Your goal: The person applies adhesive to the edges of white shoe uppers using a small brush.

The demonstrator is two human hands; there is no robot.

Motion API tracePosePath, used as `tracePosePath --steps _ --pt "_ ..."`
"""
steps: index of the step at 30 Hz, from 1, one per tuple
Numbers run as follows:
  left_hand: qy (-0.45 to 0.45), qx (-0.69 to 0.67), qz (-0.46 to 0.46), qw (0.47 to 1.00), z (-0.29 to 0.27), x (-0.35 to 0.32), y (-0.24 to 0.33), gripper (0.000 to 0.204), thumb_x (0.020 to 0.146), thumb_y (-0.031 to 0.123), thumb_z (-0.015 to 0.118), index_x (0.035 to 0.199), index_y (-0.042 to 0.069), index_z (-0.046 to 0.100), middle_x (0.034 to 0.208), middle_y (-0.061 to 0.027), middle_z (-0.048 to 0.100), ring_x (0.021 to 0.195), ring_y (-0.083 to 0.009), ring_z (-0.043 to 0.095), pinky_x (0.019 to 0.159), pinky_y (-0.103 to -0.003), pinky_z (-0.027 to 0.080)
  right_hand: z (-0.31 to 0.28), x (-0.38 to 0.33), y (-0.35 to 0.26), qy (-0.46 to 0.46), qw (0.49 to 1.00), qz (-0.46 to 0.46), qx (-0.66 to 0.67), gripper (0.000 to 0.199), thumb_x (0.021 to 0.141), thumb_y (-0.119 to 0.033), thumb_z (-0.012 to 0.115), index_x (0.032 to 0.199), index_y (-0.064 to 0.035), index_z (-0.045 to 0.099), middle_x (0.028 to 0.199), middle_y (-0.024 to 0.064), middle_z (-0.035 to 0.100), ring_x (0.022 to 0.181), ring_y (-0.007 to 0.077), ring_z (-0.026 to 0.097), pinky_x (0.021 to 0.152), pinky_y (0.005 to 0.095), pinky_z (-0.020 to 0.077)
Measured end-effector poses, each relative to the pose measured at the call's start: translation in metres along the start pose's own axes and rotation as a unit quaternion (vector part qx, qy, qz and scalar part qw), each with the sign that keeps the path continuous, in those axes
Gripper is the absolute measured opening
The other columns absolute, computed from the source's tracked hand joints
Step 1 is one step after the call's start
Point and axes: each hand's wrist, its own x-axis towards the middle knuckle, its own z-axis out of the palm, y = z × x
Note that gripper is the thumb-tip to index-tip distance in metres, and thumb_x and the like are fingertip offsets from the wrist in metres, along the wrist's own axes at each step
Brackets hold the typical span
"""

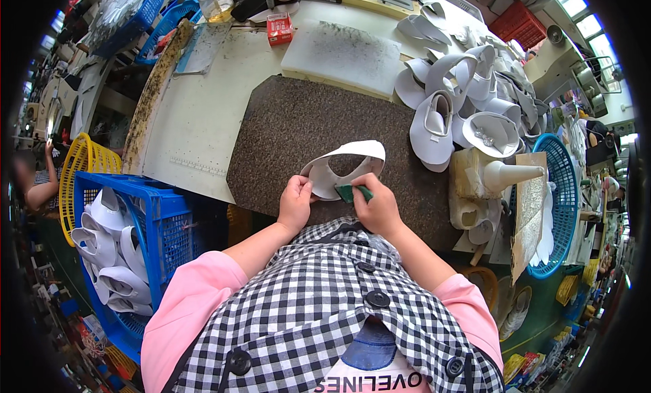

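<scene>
A white shoe upper [368,150], curved into an open loop, is held just above the near part of the dark speckled board [285,132]. My left hand [296,203] pinches its left end between thumb and fingers. In my right hand [377,206] is a small green pad [347,193], pressed against the inner face of the upper close to its lower edge. The fingers of the right hand are closed round the pad, and part of it is hidden by them.
White shoe uppers [434,125] are heaped at the right, beside a cone-topped block [495,176] and a blue round basket [566,210]. A blue crate [159,210] with more uppers stands at the left, near a yellow basket [85,166]. A red box [279,29] and white slab [342,54] lie farther back.
</scene>
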Motion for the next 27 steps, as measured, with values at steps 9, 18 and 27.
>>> tracePosePath --steps 9,18,27 --pt "0.009 -0.017 0.006 1.0 0.001 0.006 -0.007 0.016 0.099 0.014 0.046 0.099 -0.002 0.049 0.092 -0.0105 0.059 0.082 -0.0163 0.062 0.075 -0.031 0.056 0.001 0.006 0.029 -0.028 0.978 -0.193 -0.075 0.027 0.074 0.001 0.064 0.098 -0.009 0.061 0.093 0.0088 0.065 0.09 0.0281 0.063 0.075 0.0379 0.0525" --pt "-0.043 0.202 0.079 0.975 -0.01 0.0 -0.001 0.011 0.098 0.011 0.048 0.096 0.001 0.049 0.09 -0.0067 0.057 0.084 -0.0121 0.058 0.078 -0.029 0.053 -0.019 0.017 0.024 0.067 0.949 -0.152 -0.27 0.023 0.07 -0.002 0.057 0.092 -0.0094 0.058 0.081 0.008 0.055 0.078 0.0275 0.058 0.069 0.0383 0.0476" --pt "0.007 0.098 0.073 0.992 -0.011 0.0 -0.008 0.014 0.095 0.014 0.052 0.096 0.0 0.052 0.085 -0.0091 0.061 0.077 -0.0175 0.061 0.07 -0.032 0.05 -0.008 -0.014 0.033 -0.01 0.986 -0.137 0.096 0.02 0.078 0.0 0.07 0.097 -0.0059 0.064 0.085 0.0085 0.065 0.077 0.0243 0.064 0.067 0.03 0.0511"
